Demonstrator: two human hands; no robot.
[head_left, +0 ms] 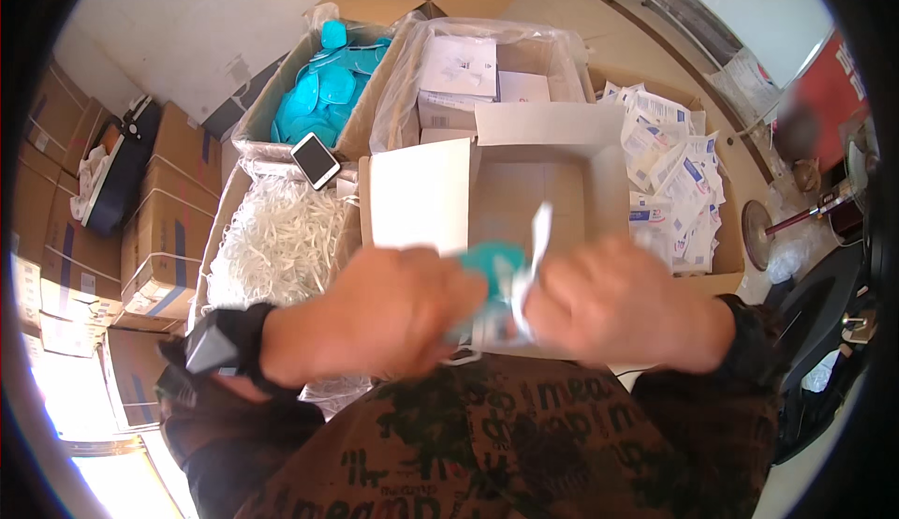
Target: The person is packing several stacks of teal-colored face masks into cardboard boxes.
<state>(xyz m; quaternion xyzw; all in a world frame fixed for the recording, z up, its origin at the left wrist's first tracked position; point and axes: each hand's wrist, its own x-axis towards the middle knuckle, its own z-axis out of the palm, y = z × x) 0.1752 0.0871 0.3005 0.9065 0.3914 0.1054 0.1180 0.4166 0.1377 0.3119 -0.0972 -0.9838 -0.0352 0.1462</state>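
Note:
Both my hands are closed and held close together over the near side of an open carton [534, 182]. My left hand [393, 308] grips a teal plastic piece [492, 261], blurred by motion. In my right hand [623, 305] is a white strip [541, 229] that sticks up beside the teal piece. Whether the strip and the piece are joined cannot be made out. Similar teal pieces [323, 93] fill a lined box at the far left. Nearer on the left, a box holds a heap of white strips [276, 233].
A phone [316, 161] lies on the box edges at left. Behind the open carton, a lined box holds white printed boxes [459, 67]. White packets [679, 168] fill a box at right. Strapped cartons [169, 229] are stacked on the left; a stand with a round base [755, 235] is at right.

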